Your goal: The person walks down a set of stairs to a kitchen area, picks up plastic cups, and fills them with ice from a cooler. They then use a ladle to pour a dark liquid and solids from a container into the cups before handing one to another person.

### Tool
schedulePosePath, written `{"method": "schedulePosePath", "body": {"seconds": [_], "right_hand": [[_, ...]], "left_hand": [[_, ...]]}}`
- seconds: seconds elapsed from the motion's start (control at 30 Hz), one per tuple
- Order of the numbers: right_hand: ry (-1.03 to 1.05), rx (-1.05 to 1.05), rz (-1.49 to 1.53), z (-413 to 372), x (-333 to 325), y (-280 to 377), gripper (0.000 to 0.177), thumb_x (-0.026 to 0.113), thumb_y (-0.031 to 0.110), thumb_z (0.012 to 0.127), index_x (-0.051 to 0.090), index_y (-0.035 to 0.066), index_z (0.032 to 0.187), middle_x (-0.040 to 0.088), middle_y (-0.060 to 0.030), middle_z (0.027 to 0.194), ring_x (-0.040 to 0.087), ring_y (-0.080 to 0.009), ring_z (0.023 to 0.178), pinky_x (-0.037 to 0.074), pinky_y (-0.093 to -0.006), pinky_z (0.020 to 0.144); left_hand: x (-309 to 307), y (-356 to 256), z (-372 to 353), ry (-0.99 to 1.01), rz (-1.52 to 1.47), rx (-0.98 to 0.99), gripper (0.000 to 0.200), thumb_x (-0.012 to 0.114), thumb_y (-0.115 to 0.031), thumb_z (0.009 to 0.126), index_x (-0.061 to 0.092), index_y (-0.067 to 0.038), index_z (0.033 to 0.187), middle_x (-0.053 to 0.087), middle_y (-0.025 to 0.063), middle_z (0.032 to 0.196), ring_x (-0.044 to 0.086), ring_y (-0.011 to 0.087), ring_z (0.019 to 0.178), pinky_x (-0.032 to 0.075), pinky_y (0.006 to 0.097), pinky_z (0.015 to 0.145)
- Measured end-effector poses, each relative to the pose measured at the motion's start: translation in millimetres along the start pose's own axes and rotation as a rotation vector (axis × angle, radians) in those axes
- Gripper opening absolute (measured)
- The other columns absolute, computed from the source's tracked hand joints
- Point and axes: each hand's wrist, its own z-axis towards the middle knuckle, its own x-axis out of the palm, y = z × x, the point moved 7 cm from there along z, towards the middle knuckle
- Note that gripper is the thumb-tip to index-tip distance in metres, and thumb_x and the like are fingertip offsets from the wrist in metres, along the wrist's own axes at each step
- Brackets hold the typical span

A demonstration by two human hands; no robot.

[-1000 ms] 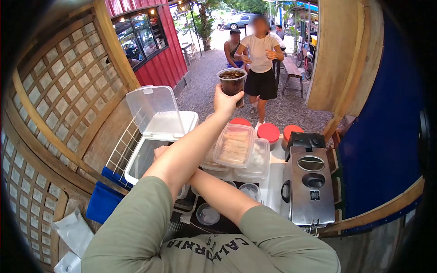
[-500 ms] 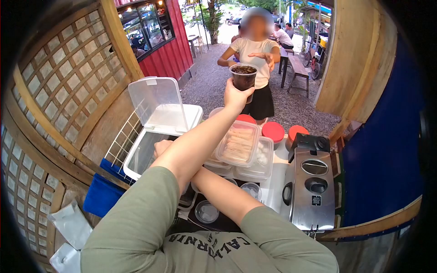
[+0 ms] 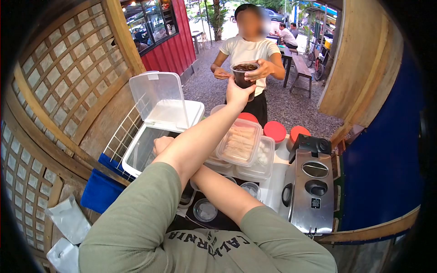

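Observation:
My left hand [image 3: 239,94] is wrapped round the lower part of a clear plastic cup of dark iced drink [image 3: 245,81], held out at arm's length over the counter. Across from me, a person in a light T-shirt has one hand [image 3: 258,70] on the cup's upper side; that person's other hand [image 3: 221,73] is left of the cup. Beneath my left forearm, my right arm crosses to the left. My right hand [image 3: 162,144] is curled at the open white bin [image 3: 129,169], partly hidden by my left arm; what it holds, if anything, is out of sight.
Stacked plastic boxes hold pale rolls [image 3: 240,142] and round white pieces [image 3: 262,157]. Red-lidded tubs [image 3: 275,131] stand behind them. A steel fryer [image 3: 312,195] is at right, a clear raised lid [image 3: 157,98] at left. A blue cloth [image 3: 101,190] hangs beside the bin.
The person across from me has stepped closer and brought one hand from above onto the cup. My left hand still grips it. My right hand stays by the bin.

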Motion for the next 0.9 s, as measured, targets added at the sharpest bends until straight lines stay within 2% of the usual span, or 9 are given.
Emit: {"method": "schedulePosePath", "body": {"seconds": [0.27,0.37,0.43,0.53,0.57,0.63,0.7,0.8,0.9], "right_hand": [[0.007,-0.032,-0.05,8,11,-3,0.022,0.053,0.016,0.08,0.065,0.001,0.09,0.065,-0.0224,0.091,0.064,-0.0366,0.085,0.05,-0.0452,0.077],[-0.06,-0.1,-0.179,10,13,-9,0.023,0.055,0.018,0.079,0.066,0.0,0.088,0.066,-0.0208,0.089,0.064,-0.0345,0.084,0.05,-0.0432,0.077],[-0.203,-0.305,0.089,12,27,-25,0.025,0.056,0.022,0.08,0.065,0.001,0.089,0.066,-0.0185,0.089,0.064,-0.0317,0.086,0.049,-0.0402,0.079],[-0.036,-0.275,1.098,-18,0,-18,0.038,0.053,0.025,0.093,0.046,0.005,0.125,0.048,-0.0105,0.127,0.043,-0.02,0.119,0.032,-0.0344,0.102],[-0.27,-0.467,0.346,-21,-14,-11,0.032,0.054,0.025,0.088,0.054,0.004,0.113,0.056,-0.0137,0.115,0.052,-0.0245,0.106,0.039,-0.0345,0.093],[-0.285,-0.54,-0.402,-11,3,4,0.029,0.056,0.024,0.083,0.063,0.004,0.102,0.063,-0.0162,0.105,0.06,-0.0287,0.094,0.045,-0.0351,0.086],[0.056,-0.393,-0.366,9,6,15,0.028,0.058,0.022,0.083,0.063,0.005,0.105,0.062,-0.0148,0.109,0.059,-0.0281,0.098,0.045,-0.0358,0.088],[0.548,-0.17,-0.299,34,23,19,0.029,0.061,0.019,0.082,0.062,0.008,0.109,0.061,-0.0127,0.115,0.058,-0.0273,0.103,0.044,-0.0369,0.091],[0.705,-0.25,-0.32,65,83,-1,0.025,0.057,0.022,0.08,0.065,0.006,0.096,0.065,-0.0113,0.086,0.062,-0.0253,0.078,0.048,-0.0372,0.074]], "left_hand": [[-6,4,7,0.037,0.007,-0.04,0.083,0.085,-0.022,0.053,0.043,0.004,0.119,0.056,0.0203,0.112,0.057,0.03,0.105,0.045,0.0383,0.091],[-15,4,11,0.001,0.347,-0.078,0.083,0.083,-0.02,0.055,0.04,0.005,0.122,0.053,0.02,0.114,0.053,0.03,0.108,0.044,0.0385,0.092],[-35,-40,-4,-0.034,0.554,-0.209,0.07,0.078,-0.021,0.062,0.044,0.005,0.118,0.057,0.0164,0.106,0.057,0.0263,0.101,0.048,0.0376,0.086],[-60,-57,-7,0.097,0.323,-0.396,0.044,0.067,-0.026,0.072,0.056,0.002,0.104,0.06,0.014,0.099,0.058,0.025,0.095,0.05,0.0373,0.08],[-72,-77,-14,0.18,0.211,-0.436,0.039,0.064,-0.027,0.075,0.059,0.002,0.1,0.061,0.0139,0.098,0.058,0.0254,0.094,0.05,0.0371,0.078],[-122,-173,-58,0.264,-0.016,-0.296,0.035,0.06,-0.028,0.08,0.062,0.003,0.096,0.063,0.0111,0.094,0.059,0.0223,0.088,0.049,0.0351,0.071],[-176,-234,-97,0.333,-0.118,-0.034,0.028,0.058,-0.024,0.085,0.062,0.002,0.094,0.062,0.0044,0.086,0.057,0.0105,0.078,0.048,0.0273,0.065],[-249,-257,-191,0.452,-0.315,-0.32,0.014,0.055,-0.015,0.091,0.056,-0.001,0.089,0.057,0.0006,0.082,0.051,0.005,0.072,0.041,0.0191,0.062],[-303,-193,-278,0.627,-0.101,-0.693,0.009,0.056,-0.013,0.089,0.059,-0.005,0.091,0.061,0.0,0.085,0.052,0.0041,0.071,0.042,0.0192,0.06]]}}
